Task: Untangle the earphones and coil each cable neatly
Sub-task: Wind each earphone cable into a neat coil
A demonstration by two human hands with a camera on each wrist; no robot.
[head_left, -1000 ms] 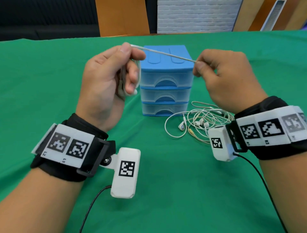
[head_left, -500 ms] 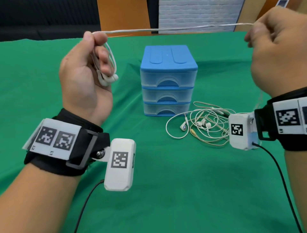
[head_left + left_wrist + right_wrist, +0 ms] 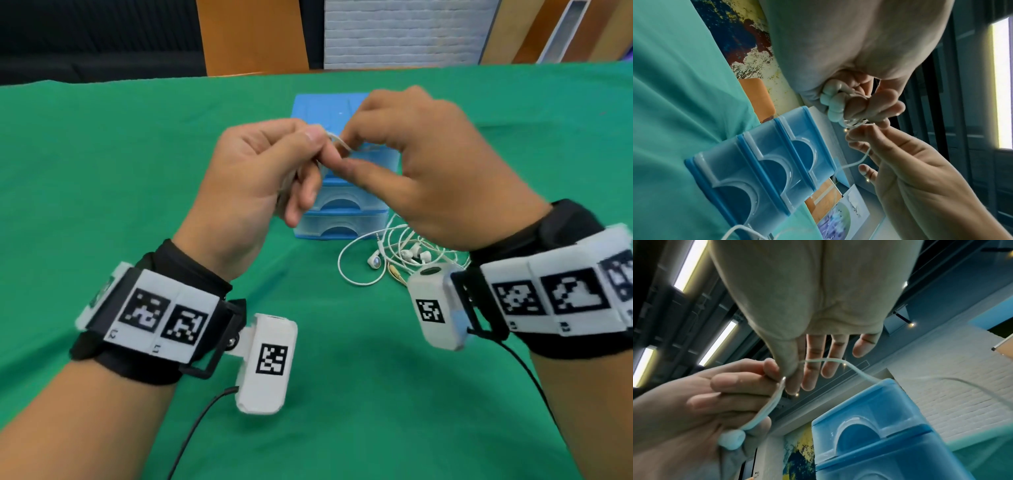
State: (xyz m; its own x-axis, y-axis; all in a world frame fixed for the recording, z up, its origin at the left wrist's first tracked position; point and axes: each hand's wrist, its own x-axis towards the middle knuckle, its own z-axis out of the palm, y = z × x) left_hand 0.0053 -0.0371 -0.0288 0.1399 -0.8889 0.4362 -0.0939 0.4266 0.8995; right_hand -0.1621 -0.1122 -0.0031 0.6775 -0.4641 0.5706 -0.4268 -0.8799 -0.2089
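Observation:
My left hand (image 3: 301, 154) is raised in front of the drawer box and grips a white earphone cable (image 3: 859, 372), with its two earbuds (image 3: 833, 100) tucked against the palm. My right hand (image 3: 347, 150) meets it at the thumb and pinches the same cable between thumb and forefinger, its other fingers (image 3: 835, 353) held straight. From that pinch the cable arcs slack to the right. A second tangle of white earphones (image 3: 404, 253) lies on the green cloth under my right wrist, partly hidden by it.
A small blue three-drawer plastic box (image 3: 342, 219) stands on the green tablecloth (image 3: 137, 171) just behind my hands, its drawers shut. The tangle lies at its front right corner. Orange boards and a white brick wall stand beyond the table's far edge.
My hands were wide apart with the cable stretched taut between them. The right hand has swung back down to the left hand, and the cable is slack now.

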